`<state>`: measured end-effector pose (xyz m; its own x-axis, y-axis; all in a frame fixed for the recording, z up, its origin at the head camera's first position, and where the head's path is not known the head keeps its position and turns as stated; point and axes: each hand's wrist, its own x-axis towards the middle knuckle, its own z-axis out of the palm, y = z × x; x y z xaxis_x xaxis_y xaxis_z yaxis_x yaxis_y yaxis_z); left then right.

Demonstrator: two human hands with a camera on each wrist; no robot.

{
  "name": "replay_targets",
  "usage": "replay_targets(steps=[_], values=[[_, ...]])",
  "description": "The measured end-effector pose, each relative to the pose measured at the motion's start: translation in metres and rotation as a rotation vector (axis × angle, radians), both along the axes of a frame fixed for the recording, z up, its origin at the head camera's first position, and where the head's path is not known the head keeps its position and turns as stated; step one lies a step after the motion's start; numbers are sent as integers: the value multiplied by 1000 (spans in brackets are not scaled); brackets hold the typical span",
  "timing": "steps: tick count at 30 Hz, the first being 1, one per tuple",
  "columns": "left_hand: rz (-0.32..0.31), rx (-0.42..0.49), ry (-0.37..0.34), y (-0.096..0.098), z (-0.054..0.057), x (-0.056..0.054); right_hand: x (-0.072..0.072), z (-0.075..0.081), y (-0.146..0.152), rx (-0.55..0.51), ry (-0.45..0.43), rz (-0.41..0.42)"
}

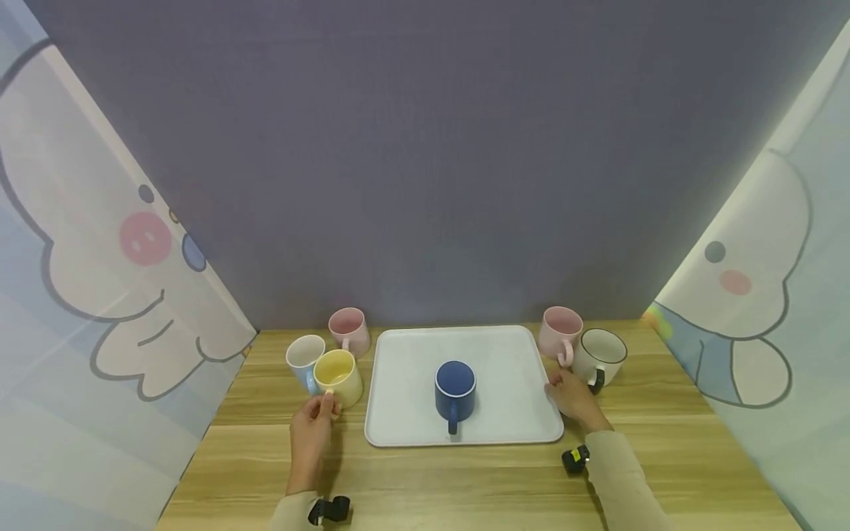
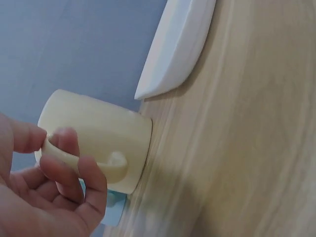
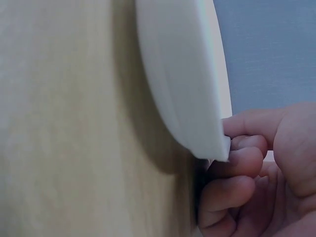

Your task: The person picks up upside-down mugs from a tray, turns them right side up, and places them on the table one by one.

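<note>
My left hand [image 1: 310, 434] holds the handle of a yellow mug [image 1: 348, 386], thumb and fingers around it in the left wrist view. That mug stands upright on the wood, left of a white tray [image 1: 401, 402]. Behind it is a white mug with a light blue handle [image 1: 298, 366], partly hidden. At the tray's right edge, my right hand [image 1: 573, 396] grips the rim [image 3: 210, 118], its thumb near the top and its fingers curled at the underside. A dark blue mug [image 1: 454, 402] stands upright on the tray, handle towards me.
One pink mug [image 1: 357, 340] stands behind the tray's left side. Another pink mug [image 1: 554, 341] and a white mug with a black handle [image 1: 591, 366] stand close by my right hand. A grey wall [image 1: 438, 184] rises behind the wooden table [image 1: 425, 490].
</note>
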<state>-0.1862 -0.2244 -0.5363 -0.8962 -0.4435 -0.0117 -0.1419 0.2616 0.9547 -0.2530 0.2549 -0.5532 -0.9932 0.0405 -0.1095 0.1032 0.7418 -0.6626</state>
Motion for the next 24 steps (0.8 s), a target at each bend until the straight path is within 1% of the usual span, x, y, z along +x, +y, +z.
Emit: replay_targets(steps=[5,7,10,13,16,18,20,22,24], values=[[68,-149,14,4,4,-1,0,1,0,-3,-6,-8],[100,-167,22,5,5,-2,0,1,0,-4,-6,-8],[151,-171,49,7,8,-4,0,1,0,-5,-9,-6],[202,-173,117,11,11,-7,0,2,0,-4,-14,-7],[221,-160,214,20,17,-10,1,2,0,-5,-16,-9],[201,-118,289,28,21,-12,1,2,0,-5,-17,-11],[155,-78,334,37,26,-12,2,3,-1,-10,-16,-13],[94,-35,357,47,29,-13,2,3,-1,-14,-16,-13],[13,-15,346,58,31,-13,2,4,-2,-16,-14,-13]])
